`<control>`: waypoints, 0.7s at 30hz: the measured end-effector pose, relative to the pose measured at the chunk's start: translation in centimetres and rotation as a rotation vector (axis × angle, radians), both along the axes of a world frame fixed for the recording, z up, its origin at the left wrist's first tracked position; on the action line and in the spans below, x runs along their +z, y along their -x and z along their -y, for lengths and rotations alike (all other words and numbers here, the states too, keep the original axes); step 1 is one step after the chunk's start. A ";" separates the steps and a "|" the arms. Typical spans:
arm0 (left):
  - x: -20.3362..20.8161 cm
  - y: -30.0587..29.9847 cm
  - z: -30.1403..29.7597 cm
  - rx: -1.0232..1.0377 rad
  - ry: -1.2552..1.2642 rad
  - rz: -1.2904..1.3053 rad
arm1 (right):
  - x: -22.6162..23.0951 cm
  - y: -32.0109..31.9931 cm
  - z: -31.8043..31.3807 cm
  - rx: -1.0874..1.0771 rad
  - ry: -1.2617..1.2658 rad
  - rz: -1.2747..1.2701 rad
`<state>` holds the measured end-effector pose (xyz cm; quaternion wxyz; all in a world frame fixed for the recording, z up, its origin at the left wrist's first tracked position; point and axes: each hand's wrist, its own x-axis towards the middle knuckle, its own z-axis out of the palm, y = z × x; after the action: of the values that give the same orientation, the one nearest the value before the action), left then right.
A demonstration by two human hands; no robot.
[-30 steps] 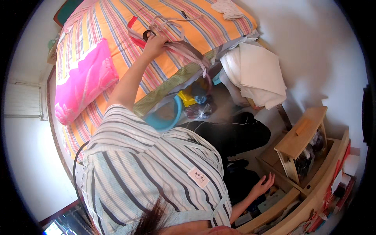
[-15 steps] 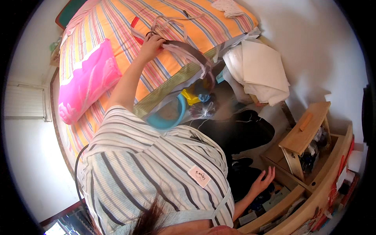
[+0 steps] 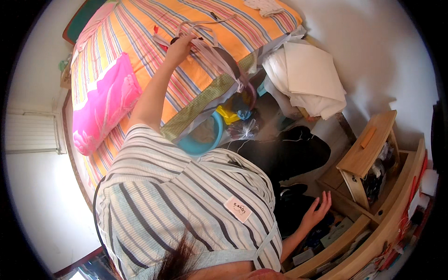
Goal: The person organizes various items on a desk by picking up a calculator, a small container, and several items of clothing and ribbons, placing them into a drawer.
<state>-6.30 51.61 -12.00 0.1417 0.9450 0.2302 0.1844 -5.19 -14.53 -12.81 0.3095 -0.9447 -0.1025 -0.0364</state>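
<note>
Since the earlier frames the left hand (image 3: 179,46) has stayed raised over the bed (image 3: 140,37), and the pale strap (image 3: 212,51) it holds has swung out: it now trails from the hand down past the bed's near edge toward the clutter on the floor. The view has tilted a little; the right hand has hardly moved

Reading: the strap is being drawn up onto the bed and looks about half lifted, its lower end still off the edge by the dark rounded piece (image 3: 233,60)

Grip, left: fingers closed round the upper end of the strap, above the striped cover, near the bed's middle. Loops of the same pale band lie flat on the cover just beyond the hand. How tight the hold is cannot be told

Grip, right hand (image 3: 317,210): fingers spread, palm open, holding nothing. It hangs low beside the wooden shelf (image 3: 368,149), just above dark items on the floor; contact cannot be told

Around: pink pillow (image 3: 102,107) at the bed's left edge; blue basin (image 3: 205,140) under the near edge; white cloth pile (image 3: 308,79) by the bed's far right corner; black garment (image 3: 289,149) on the floor between basin and shelf
</note>
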 end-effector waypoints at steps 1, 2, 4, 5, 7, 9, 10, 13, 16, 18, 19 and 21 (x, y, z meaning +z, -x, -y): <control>-0.2 -0.2 -0.3 -0.027 0.053 0.083 | -0.1 -0.1 0.1 0.007 -0.001 0.022; -0.4 -0.3 -0.6 -0.029 0.053 0.081 | -0.1 -0.2 0.1 0.014 -0.001 0.044; -0.5 -0.6 -0.7 -0.095 0.046 0.223 | 0.3 -0.3 -0.4 0.023 0.010 0.041; -0.7 -0.8 -1.1 -0.096 0.046 0.219 | 0.6 -0.5 -0.7 0.033 0.022 0.043; -1.0 -1.1 -1.5 -0.086 -0.112 0.273 | 1.2 -0.9 -1.4 0.055 0.021 0.048; -1.0 -1.3 -1.7 -0.073 -0.092 0.240 | 1.7 -1.3 -2.2 0.079 0.019 0.053; -0.7 -1.3 -1.7 -0.057 -0.074 0.210 | 2.0 -1.6 -2.7 0.081 0.026 0.040; 0.1 -1.3 -2.2 -0.046 0.000 -0.106 | 2.6 -2.3 -5.0 0.100 -0.022 0.017; -1.1 -1.4 -1.4 -0.377 -0.147 -0.143 | 2.8 -2.8 -6.9 0.155 -0.065 0.011; -1.5 -1.5 -0.3 -0.342 -0.210 -0.260 | 2.9 -2.9 -8.1 0.201 -0.049 0.015; -1.1 -1.6 0.2 -0.316 -0.276 -0.219 | 3.1 -2.8 -8.8 0.213 -0.060 -0.018; -0.1 -1.6 0.3 -0.286 -0.338 -0.179 | 3.5 -2.6 -10.1 0.224 -0.063 -0.081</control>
<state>-4.65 51.35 -12.08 -0.0147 0.9908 0.0716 0.1137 -2.58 -4.47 -9.33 0.3452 -0.9178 -0.1934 0.0333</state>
